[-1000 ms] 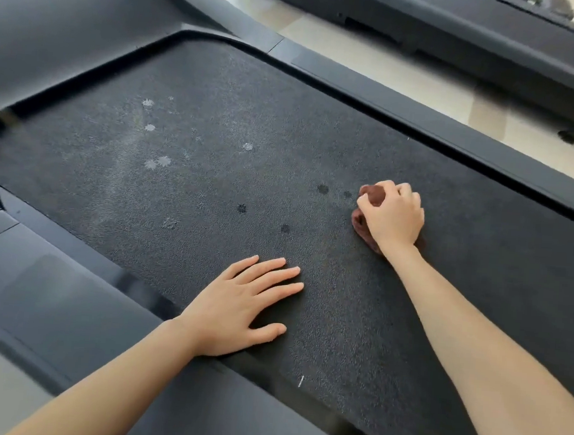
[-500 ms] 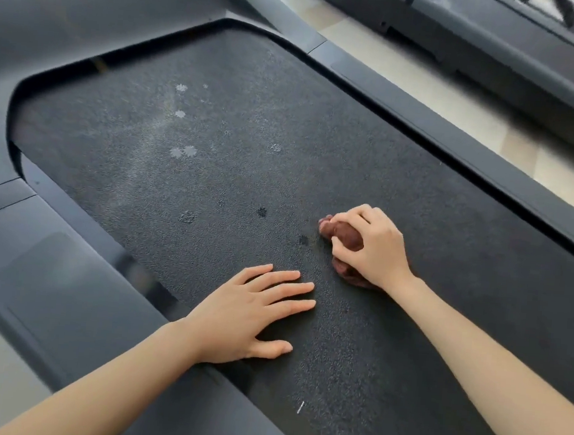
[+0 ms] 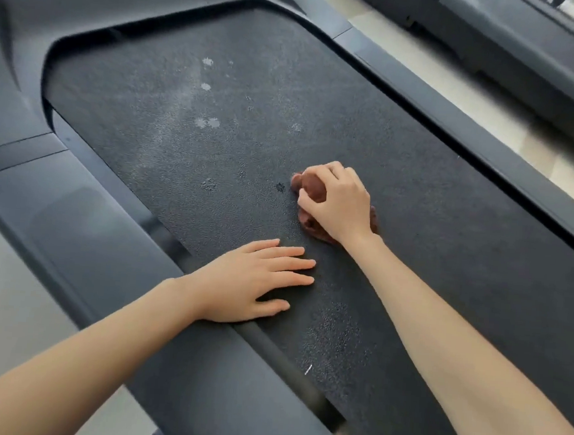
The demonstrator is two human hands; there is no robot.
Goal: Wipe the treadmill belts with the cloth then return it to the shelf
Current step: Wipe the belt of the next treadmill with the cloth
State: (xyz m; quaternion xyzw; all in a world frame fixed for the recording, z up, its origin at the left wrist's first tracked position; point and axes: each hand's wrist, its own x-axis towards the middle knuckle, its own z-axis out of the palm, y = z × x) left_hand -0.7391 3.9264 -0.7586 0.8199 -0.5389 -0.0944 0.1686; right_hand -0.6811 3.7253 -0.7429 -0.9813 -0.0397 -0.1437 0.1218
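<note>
My right hand (image 3: 339,204) squeezes the crumpled brown cloth (image 3: 310,185) on the rough black belt (image 3: 144,105), left hand (image 3: 250,282) flat. The pale spots (image 3: 208,122) beyond it are not wiped yet.

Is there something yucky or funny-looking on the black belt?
Yes: pale splotches dot the far part of the belt, and a dark spot sits just beside the brown cloth under the right hand. A pale dusty streak runs among them. Nothing looks broken.

Cloth (image 3: 310,185) on belt (image 3: 414,226), right of left hand (image 3: 247,282).
</note>
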